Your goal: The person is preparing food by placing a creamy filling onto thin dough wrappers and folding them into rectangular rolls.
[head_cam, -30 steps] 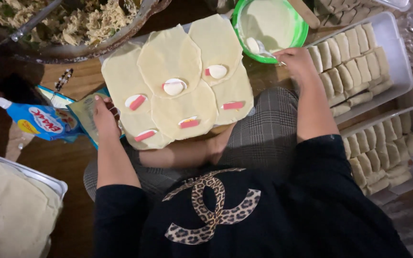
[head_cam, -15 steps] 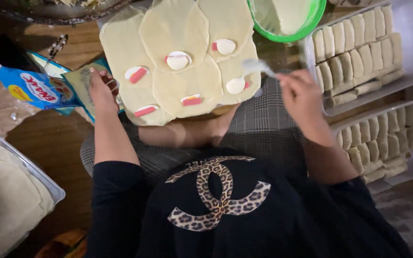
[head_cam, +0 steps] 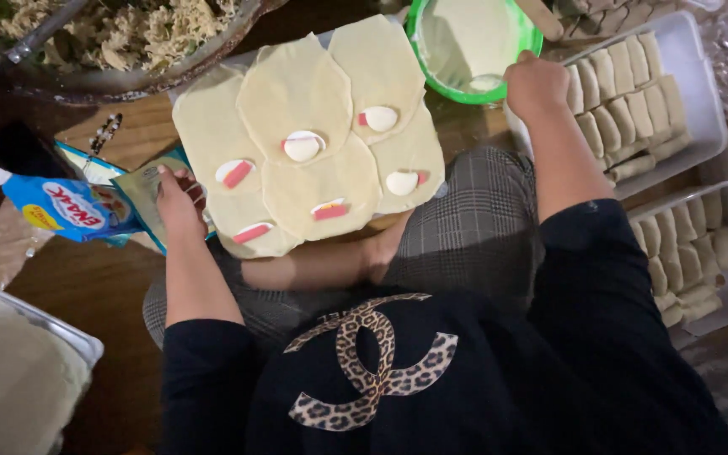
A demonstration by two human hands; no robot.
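Several pale round dough sheets point(head_cam: 309, 139) lie overlapping in front of me, each with a pink strip and most with a white dab on it. My right hand point(head_cam: 537, 84) is closed at the rim of a green bowl point(head_cam: 472, 42) of white paste, gripping a spoon whose tip point(head_cam: 486, 82) dips into the paste. My left hand point(head_cam: 179, 202) rests at the left edge of the sheets, fingers loose on a greenish packet point(head_cam: 147, 192), holding nothing.
A large bowl of shredded noodle filling point(head_cam: 120, 34) stands at the top left. White trays of rolled pieces point(head_cam: 634, 101) point(head_cam: 709, 253) sit on the right. A blue sachet point(head_cam: 61, 202) lies left, and a tray of pale sheets point(head_cam: 10, 379) sits at the bottom left.
My right hand carried the spoon from the bowl to the lower right sheet, left a white dab there, and has gone back to the green bowl. The left hand stays by the packet.
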